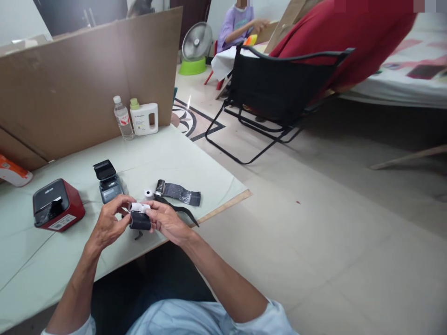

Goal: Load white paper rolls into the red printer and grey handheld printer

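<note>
My left hand (pixel 111 219) and my right hand (pixel 168 220) pinch a small roll (pixel 140 220) between them, above the table's near edge. White paper shows along its top, and a black layer hangs below. Just beyond my fingers stands a white paper roll (pixel 148 193). Beside it lies a dark roll with a shiny black strip (pixel 183 193) unrolled to the right. A black strap (pixel 186 213) curves past my right hand. Near my left hand, a small dark printer (pixel 111 187) has its lid raised. A small black piece (pixel 138 235) lies under the roll.
At left sits a red and black box-shaped printer (pixel 58 204). A water bottle (pixel 124 120) and a white jug (pixel 145 120) stand by the cardboard panel (pixel 87 79). Beyond the table (pixel 216 179) are a black folding chair (pixel 279 83), a fan (pixel 196 43) and a seated person (pixel 235 28).
</note>
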Demonstrator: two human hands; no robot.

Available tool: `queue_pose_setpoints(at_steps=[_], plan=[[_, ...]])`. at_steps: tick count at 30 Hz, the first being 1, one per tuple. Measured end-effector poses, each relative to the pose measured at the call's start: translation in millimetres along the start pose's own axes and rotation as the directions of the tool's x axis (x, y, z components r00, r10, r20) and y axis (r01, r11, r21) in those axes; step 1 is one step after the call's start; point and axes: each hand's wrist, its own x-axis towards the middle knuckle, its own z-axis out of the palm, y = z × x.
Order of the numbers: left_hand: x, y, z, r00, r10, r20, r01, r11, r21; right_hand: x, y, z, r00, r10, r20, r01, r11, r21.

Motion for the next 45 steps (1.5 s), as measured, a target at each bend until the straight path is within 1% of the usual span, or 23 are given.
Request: queue_pose_setpoints(at_steps=[2, 3, 4, 5, 6, 7, 9, 11, 12, 13, 15, 19, 22, 26, 28, 30, 32, 33, 36, 38, 40, 42, 45], plan=[[-2.4, -3.6, -1.0, 0.993, -0.105, -0.045, 0.102, 0.993, -0.058, 2.7, 1.7, 0.2, 1.000, -0.013, 0.013, 0.014, 0.998, -0.066], [-3.8, -6.6, -1.8, 0.986, -0.146, -0.075, 0.137, 0.985, -0.106, 3.4, 2.4, 0.8, 0.999, -0.036, 0.010, 0.037, 0.990, -0.135], [-5.1, -10.2, -3.0, 0.978, -0.180, -0.107, 0.162, 0.974, -0.161, 3.1, 3.1, 2.2, 0.997, -0.071, 0.004, 0.070, 0.970, -0.234], [-6.5, -14.0, -4.6, 0.968, -0.211, -0.138, 0.179, 0.960, -0.217, 1.7, 4.0, 4.3, 0.993, -0.115, 0.004, 0.109, 0.927, -0.358], [-7.9, -17.8, -6.6, 0.955, -0.242, -0.169, 0.192, 0.944, -0.268, -0.9, 5.2, 7.4, 0.987, -0.161, 0.019, 0.149, 0.855, -0.497], [-9.3, -21.3, -9.0, 0.941, -0.272, -0.204, 0.201, 0.929, -0.311, -4.2, 6.9, 11.5, 0.978, -0.201, 0.050, 0.186, 0.750, -0.634], [-12.1, -26.6, -14.0, 0.901, -0.319, -0.293, 0.202, 0.908, -0.368, -11.4, 12.6, 22.3, 0.963, -0.236, 0.129, 0.231, 0.481, -0.846], [-14.9, -29.4, -18.7, 0.855, -0.350, -0.382, 0.190, 0.898, -0.397, -15.1, 21.1, 34.5, 0.960, -0.223, 0.166, 0.216, 0.220, -0.951], [-16.3, -30.0, -20.6, 0.835, -0.367, -0.411, 0.192, 0.893, -0.407, -14.5, 25.9, 40.2, 0.963, -0.215, 0.163, 0.191, 0.118, -0.974], [-17.8, -30.3, -22.1, 0.817, -0.384, -0.430, 0.198, 0.887, -0.417, -12.2, 30.5, 45.3, 0.966, -0.211, 0.149, 0.161, 0.042, -0.986], [-20.8, -30.5, -24.2, 0.789, -0.420, -0.449, 0.219, 0.874, -0.433, -3.8, 38.1, 52.0, 0.969, -0.217, 0.119, 0.109, -0.058, -0.992], [-25.8, -32.0, -25.4, 0.753, -0.467, -0.463, 0.250, 0.855, -0.455, 14.1, 43.2, 50.7, 0.958, -0.266, 0.110, 0.067, -0.166, -0.984], [-27.6, -33.8, -25.0, 0.748, -0.483, -0.456, 0.256, 0.843, -0.473, 19.3, 39.0, 41.8, 0.948, -0.295, 0.116, 0.052, -0.216, -0.975], [-27.2, -35.3, -24.4, 0.757, -0.482, -0.442, 0.259, 0.842, -0.473, 19.1, 27.2, 30.5, 0.938, -0.335, 0.086, 0.001, -0.247, -0.969], [-26.5, -35.6, -24.3, 0.765, -0.475, -0.435, 0.259, 0.845, -0.468, 17.6, 21.6, 26.5, 0.943, -0.325, 0.066, -0.022, -0.259, -0.966], [-26.0, -35.6, -24.3, 0.772, -0.470, -0.428, 0.259, 0.847, -0.464, 15.1, 17.8, 23.6, 0.949, -0.307, 0.074, -0.010, -0.262, -0.965], [-25.6, -35.3, -24.5, 0.781, -0.465, -0.416, 0.267, 0.852, -0.451, 11.8, 15.0, 21.6, 0.937, -0.329, 0.119, 0.038, -0.243, -0.969], [-25.3, -34.9, -24.6, 0.787, -0.461, -0.410, 0.271, 0.856, -0.441, 10.3, 13.3, 21.1, 0.920, -0.360, 0.152, 0.072, -0.225, -0.972], [-24.6, -32.3, -24.5, 0.813, -0.439, -0.384, 0.279, 0.871, -0.405, 9.0, 4.7, 23.1, 0.839, -0.484, 0.249, 0.199, -0.153, -0.968], [-24.2, -29.7, -23.8, 0.831, -0.426, -0.358, 0.282, 0.877, -0.390, 12.6, -4.7, 27.6, 0.795, -0.530, 0.295, 0.289, -0.097, -0.952], [-24.1, -27.2, -22.7, 0.847, -0.419, -0.328, 0.288, 0.879, -0.381, 20.2, -14.8, 33.3, 0.781, -0.527, 0.335, 0.369, -0.044, -0.929], [-24.5, -25.5, -21.3, 0.861, -0.416, -0.293, 0.297, 0.878, -0.374, 30.4, -23.2, 38.5, 0.782, -0.490, 0.384, 0.438, -0.006, -0.899], [-25.7, -24.5, -19.6, 0.879, -0.415, -0.236, 0.318, 0.877, -0.360, 46.9, -29.3, 43.8, 0.770, -0.427, 0.475, 0.530, 0.014, -0.848]])
